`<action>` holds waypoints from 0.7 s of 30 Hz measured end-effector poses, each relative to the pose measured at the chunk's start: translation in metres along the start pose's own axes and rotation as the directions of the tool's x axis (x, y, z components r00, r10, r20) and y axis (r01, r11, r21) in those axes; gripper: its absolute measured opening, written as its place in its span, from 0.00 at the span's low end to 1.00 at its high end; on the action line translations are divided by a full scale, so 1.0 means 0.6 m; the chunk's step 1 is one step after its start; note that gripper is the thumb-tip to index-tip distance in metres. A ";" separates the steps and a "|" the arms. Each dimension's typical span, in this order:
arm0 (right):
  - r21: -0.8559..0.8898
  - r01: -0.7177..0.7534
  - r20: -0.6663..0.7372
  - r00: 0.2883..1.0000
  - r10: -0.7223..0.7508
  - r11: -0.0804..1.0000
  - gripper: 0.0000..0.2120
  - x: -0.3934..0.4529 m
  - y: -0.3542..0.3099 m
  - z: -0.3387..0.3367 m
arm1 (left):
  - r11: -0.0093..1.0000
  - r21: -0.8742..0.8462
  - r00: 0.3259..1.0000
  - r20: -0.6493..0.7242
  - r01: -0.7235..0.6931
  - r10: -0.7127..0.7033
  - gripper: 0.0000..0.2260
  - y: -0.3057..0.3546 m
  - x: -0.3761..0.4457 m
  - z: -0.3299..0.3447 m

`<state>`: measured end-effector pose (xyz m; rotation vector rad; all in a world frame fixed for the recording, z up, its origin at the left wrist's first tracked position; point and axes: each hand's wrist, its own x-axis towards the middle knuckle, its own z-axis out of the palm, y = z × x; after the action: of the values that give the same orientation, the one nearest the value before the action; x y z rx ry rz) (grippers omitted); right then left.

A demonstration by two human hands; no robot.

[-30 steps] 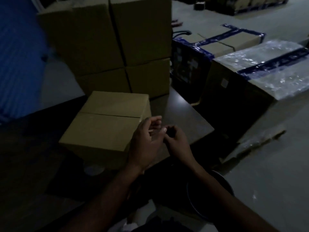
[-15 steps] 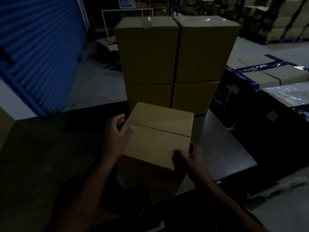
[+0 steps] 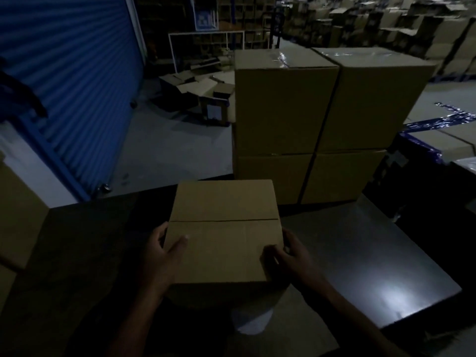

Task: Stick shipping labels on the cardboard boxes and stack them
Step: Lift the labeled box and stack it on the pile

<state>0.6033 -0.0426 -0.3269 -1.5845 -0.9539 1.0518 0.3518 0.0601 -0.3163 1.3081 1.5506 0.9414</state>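
We see a dim warehouse from a head camera looking down at a dark table (image 3: 360,253). A closed cardboard box (image 3: 224,233) sits near the table's middle, its top flaps meeting in a seam that runs left to right. We see no label on its top.

The left hand (image 3: 161,253) grips the box's near left corner, thumb lying on the top face and fingers curled round the left side. The right hand (image 3: 288,251) grips the near right corner, thumb on the top edge and fingers wrapped down the right side. Whether the box rests on the table or is raised off it, we cannot tell.

Just behind the box, at the table's far edge, stands a stack (image 3: 322,119) of four larger boxes, two wide and two high, their sides touching. A narrow strip of table shows between the held box and this stack.

To the right of the box the tabletop is bare and glossy out to its right edge and near right corner, where a pale glare shows. To the left, the dark surface runs to another carton (image 3: 18,215), cut off by the frame edge.

Beyond the table on the left, grey floor opens toward a blue shutter (image 3: 69,73). Flattened cartons (image 3: 195,88) lie on the floor farther back. On the right are cartons bound with blue tape (image 3: 443,117).
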 end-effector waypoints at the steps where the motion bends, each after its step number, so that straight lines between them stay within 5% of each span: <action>1: -0.001 -0.005 0.025 1.000 0.005 1.000 0.16 0.014 -0.012 0.017 | 1.000 -0.007 1.000 -0.026 -0.011 0.011 0.25 0.003 0.013 -0.015; 6: 0.073 0.002 0.107 0.994 -0.010 0.997 0.17 0.096 -0.082 0.096 | 0.999 -0.033 0.994 -0.104 -0.026 0.023 0.28 0.015 0.094 -0.073; 13: -0.028 0.070 0.036 0.997 -0.069 0.997 0.16 0.232 -0.104 0.167 | 0.991 -0.120 0.996 -0.080 -0.051 0.041 0.30 0.007 0.221 -0.064; 15: -0.175 0.151 -0.024 0.987 -0.157 0.973 0.13 0.253 -0.088 0.181 | 0.992 -0.108 0.996 -0.050 -0.072 0.067 0.32 0.005 0.248 -0.050; 18: -0.664 0.267 -0.147 0.869 -0.472 0.699 0.16 0.256 -0.059 0.200 | 0.993 -0.011 0.990 -0.084 -0.115 0.113 0.35 -0.004 0.275 -0.040; 21: -0.863 0.313 -0.017 0.767 -0.642 0.397 0.18 0.235 -0.035 0.211 | 0.917 0.289 0.916 -0.210 -0.275 0.341 0.28 -0.009 0.252 -0.036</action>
<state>0.5269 0.1306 -0.3517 -1.9196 -1.6690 -0.2299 0.3201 0.2081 -0.3362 1.7081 1.7361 1.1780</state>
